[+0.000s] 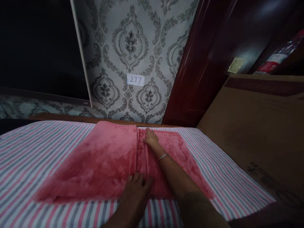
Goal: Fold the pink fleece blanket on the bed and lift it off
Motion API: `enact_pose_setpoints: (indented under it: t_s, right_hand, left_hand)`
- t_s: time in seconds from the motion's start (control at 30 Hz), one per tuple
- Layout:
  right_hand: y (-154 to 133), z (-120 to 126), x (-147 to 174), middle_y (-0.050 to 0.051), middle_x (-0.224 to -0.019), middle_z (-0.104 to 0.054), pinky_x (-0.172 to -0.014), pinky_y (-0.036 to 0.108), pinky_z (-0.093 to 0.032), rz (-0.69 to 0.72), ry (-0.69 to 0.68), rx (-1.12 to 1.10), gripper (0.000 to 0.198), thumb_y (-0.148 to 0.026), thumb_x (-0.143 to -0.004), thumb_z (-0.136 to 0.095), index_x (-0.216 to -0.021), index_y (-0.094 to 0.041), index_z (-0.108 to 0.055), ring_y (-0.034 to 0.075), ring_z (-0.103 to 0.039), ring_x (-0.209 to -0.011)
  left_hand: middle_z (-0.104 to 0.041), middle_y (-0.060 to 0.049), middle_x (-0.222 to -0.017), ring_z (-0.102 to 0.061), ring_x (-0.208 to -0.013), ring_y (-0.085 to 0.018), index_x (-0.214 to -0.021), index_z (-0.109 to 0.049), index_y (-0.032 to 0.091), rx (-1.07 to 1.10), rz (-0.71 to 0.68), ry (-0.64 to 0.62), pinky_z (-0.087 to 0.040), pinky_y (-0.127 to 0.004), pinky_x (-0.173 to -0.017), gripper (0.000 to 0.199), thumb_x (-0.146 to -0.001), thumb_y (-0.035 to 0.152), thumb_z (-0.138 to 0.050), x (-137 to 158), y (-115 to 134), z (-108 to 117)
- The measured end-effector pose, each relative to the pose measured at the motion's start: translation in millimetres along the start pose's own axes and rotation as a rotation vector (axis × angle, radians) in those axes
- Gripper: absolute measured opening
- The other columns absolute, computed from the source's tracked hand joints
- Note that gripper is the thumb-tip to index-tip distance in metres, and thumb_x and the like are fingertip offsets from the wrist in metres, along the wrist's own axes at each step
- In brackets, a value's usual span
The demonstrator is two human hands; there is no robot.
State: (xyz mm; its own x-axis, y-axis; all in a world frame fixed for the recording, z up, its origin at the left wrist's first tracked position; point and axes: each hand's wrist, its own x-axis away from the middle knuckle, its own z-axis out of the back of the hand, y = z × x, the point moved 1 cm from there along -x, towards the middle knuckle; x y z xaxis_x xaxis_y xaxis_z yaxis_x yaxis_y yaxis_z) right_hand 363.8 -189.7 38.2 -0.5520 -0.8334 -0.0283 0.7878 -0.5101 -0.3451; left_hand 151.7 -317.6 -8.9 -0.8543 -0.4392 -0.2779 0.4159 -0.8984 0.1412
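Note:
A plush pink-red blanket (95, 158) lies folded in from both sides, its left and right panels meeting near the middle with a narrow strip showing between them. My right hand (151, 138), with a silver bracelet on its wrist, is closed on the far end of the right panel's inner edge. Nearer to me, my left hand (137, 190) has its fingers and thumb about the near end of that same edge. Part of its grip is in shadow.
A striped cloth (30, 152) lies beneath the blanket. A large cardboard box (256, 126) stands at the right, with a bottle (275, 60) behind it. A dark screen (42, 47) hangs on the left, and a paper label (135, 79) reading 277 is on the patterned wall.

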Motion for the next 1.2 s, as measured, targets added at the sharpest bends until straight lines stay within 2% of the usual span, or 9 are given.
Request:
enact_pose_setpoints:
  t_s: [0.13,0.23,0.4,0.53,0.67,0.83,0.97,1.1,1.2]
  right_hand:
    - [-1.9,7.5,-0.3,0.019,-0.13,-0.058,-0.093,0.035,-0.046,0.029,0.038,0.008,0.056,-0.012,-0.084,-0.057,-0.139,-0.018,-0.046,0.028,-0.061,-0.116]
    - [-3.1,11.3,2.5,0.018,-0.128,-0.06,-0.094,0.035,-0.046,0.055,0.099,0.004,0.039,-0.017,-0.093,-0.045,-0.132,-0.018,-0.053,0.027,-0.06,-0.117]
    - [-1.1,7.9,6.8,0.017,-0.127,-0.061,-0.091,0.035,-0.047,0.057,0.103,-0.004,0.046,-0.015,-0.089,-0.052,-0.135,-0.019,-0.052,0.027,-0.062,-0.113]
    - [2.2,9.9,3.7,0.015,-0.131,-0.059,-0.093,0.033,-0.046,0.072,0.13,-0.023,0.044,-0.02,-0.094,-0.047,-0.138,-0.021,-0.05,0.025,-0.061,-0.116]
    - [4.9,8.9,1.0,0.014,-0.136,-0.058,-0.096,0.031,-0.045,0.097,0.125,-0.033,0.05,-0.028,-0.096,-0.047,-0.145,-0.02,-0.044,0.023,-0.059,-0.12]
    - [13.1,11.3,-1.9,0.011,-0.125,-0.067,-0.092,0.027,-0.047,0.134,0.057,-0.052,0.052,-0.034,-0.095,-0.05,-0.144,-0.017,-0.047,0.022,-0.064,-0.113]
    - [29.5,37.4,-6.0,0.012,-0.132,-0.064,-0.097,0.029,-0.044,0.13,0.084,-0.065,0.049,-0.034,-0.102,-0.031,-0.144,-0.016,-0.048,0.022,-0.06,-0.121]
    - [52.3,61.6,-0.8,0.011,-0.145,-0.053,-0.105,0.029,-0.038,0.13,0.097,-0.04,0.051,-0.031,-0.101,-0.032,-0.147,-0.015,-0.044,0.02,-0.05,-0.132]
    - [62.0,58.5,9.3,0.014,-0.15,-0.047,-0.109,0.032,-0.036,0.106,0.087,0.0,0.052,-0.026,-0.099,-0.035,-0.148,-0.012,-0.042,0.022,-0.045,-0.137]
  left_hand:
    - [-0.064,-0.007,-0.1,-0.057,-0.095,-0.024,-0.123,-0.059,0.025,-0.042,-0.069,0.04,-0.045,-0.043,-0.086,0.047,-0.082,0.004,-0.051,-3.8,2.9,-7.9]
    - [-0.065,-0.007,-0.098,-0.057,-0.095,-0.024,-0.113,-0.062,0.021,-0.006,-0.063,0.121,-0.044,-0.042,-0.085,0.042,-0.078,0.0,-0.05,-2.3,2.7,-12.7]
    - [-0.067,-0.005,-0.094,-0.057,-0.091,-0.023,-0.102,-0.062,0.019,0.017,-0.122,0.162,-0.043,-0.04,-0.083,0.032,-0.08,0.001,-0.05,0.7,-1.7,-20.0]
    - [-0.066,-0.005,-0.09,-0.057,-0.088,-0.023,-0.105,-0.062,0.021,0.035,-0.117,0.24,-0.041,-0.042,-0.085,0.032,-0.078,0.004,-0.055,0.6,-9.2,-42.8]
    - [-0.067,-0.007,-0.097,-0.057,-0.095,-0.025,-0.109,-0.063,0.022,0.047,-0.053,0.143,-0.04,-0.046,-0.091,0.037,-0.076,0.005,-0.057,0.3,-11.5,-52.9]
    - [-0.065,-0.007,-0.104,-0.056,-0.099,-0.025,-0.103,-0.063,0.022,0.272,-0.051,-0.06,-0.042,-0.046,-0.093,0.025,-0.08,0.016,-0.06,0.0,-5.7,4.8]
    - [-0.064,-0.008,-0.106,-0.058,-0.101,-0.023,-0.097,-0.064,0.021,0.37,-0.043,-0.074,-0.046,-0.041,-0.09,0.019,-0.091,0.019,-0.046,-19.1,-14.2,58.4]
    - [-0.061,-0.012,-0.128,-0.057,-0.117,-0.026,-0.116,-0.062,0.019,0.321,-0.084,-0.077,-0.046,-0.044,-0.102,0.031,-0.088,0.02,-0.048,-72.1,-39.5,70.2]
    - [-0.059,-0.014,-0.134,-0.054,-0.126,-0.025,-0.121,-0.061,0.015,0.282,-0.167,-0.102,-0.042,-0.041,-0.111,0.04,-0.086,0.013,-0.044,-130.0,-57.2,62.2]
